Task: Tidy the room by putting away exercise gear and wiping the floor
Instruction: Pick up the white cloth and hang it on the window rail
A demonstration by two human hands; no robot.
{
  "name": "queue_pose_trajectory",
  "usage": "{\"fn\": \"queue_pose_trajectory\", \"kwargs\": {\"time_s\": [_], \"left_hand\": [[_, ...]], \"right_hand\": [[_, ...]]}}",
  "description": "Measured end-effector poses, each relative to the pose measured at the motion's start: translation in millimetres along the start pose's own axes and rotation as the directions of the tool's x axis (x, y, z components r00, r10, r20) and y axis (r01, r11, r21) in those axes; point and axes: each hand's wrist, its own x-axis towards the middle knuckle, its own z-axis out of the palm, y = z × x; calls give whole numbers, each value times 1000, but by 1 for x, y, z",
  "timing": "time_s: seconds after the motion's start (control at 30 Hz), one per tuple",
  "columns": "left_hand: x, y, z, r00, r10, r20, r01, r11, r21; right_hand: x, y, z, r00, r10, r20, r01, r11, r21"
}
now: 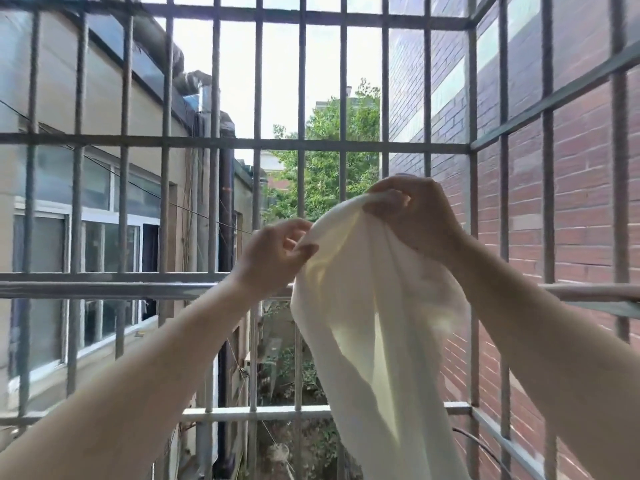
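bright daylight floods in from the blown-out sky at upper centre. bars bow near the frame edges; detail looks slightly soft.

A thin, cream-white cloth hangs in the air, held up by its top edge. The left hand pinches one end of that edge, and the right hand grips the other end, higher up. The edge between them stretches in a shallow arc. The rest falls in long soft folds, with light showing through, and runs past the bottom of the view.
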Motion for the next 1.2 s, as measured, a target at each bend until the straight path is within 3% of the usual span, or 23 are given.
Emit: {"fn": "queue_pose_trajectory", "kwargs": {"time_s": [0.13, 0.2, 0.27, 0.33, 0.5, 0.67, 0.8, 0.97, 1.2], "left_hand": [[25, -6, 2, 994, -83, -68, 85, 996, 37], [28, -12, 6, 993, -115, -38, 118, 987, 105], [27, -18, 10, 992, -125, -10, 125, 980, 156], [26, -26, 14, 990, -139, 27, 133, 978, 161], [26, -39, 19, 981, -168, 95, 155, 979, 129], [26, -41, 25, 981, -172, 86, 167, 984, 57], [21, -38, 27, 994, -73, 77, 74, 997, -9], [12, -27, 31, 967, -30, 254, 28, 1000, 13], [3, -26, 26, 971, 21, 237, -32, 999, 44]], "right_hand": [[17, 16, 13, 998, 50, 32, -50, 999, -8], [14, 32, 17, 967, 127, 223, -120, 992, -46], [8, 44, 12, 878, 194, 438, -171, 981, -93], [3, 48, 1, 821, 196, 536, -177, 980, -88], [-18, 44, -27, 867, 136, 479, -101, 990, -99], [-48, 43, -36, 772, 223, 595, -151, 974, -168], [-59, 50, -28, 853, 114, 509, -6, 978, -209], [-60, 54, -30, 900, 106, 422, -36, 985, -171], [-23, 41, -32, 935, -31, 353, 114, 969, -218]]}}
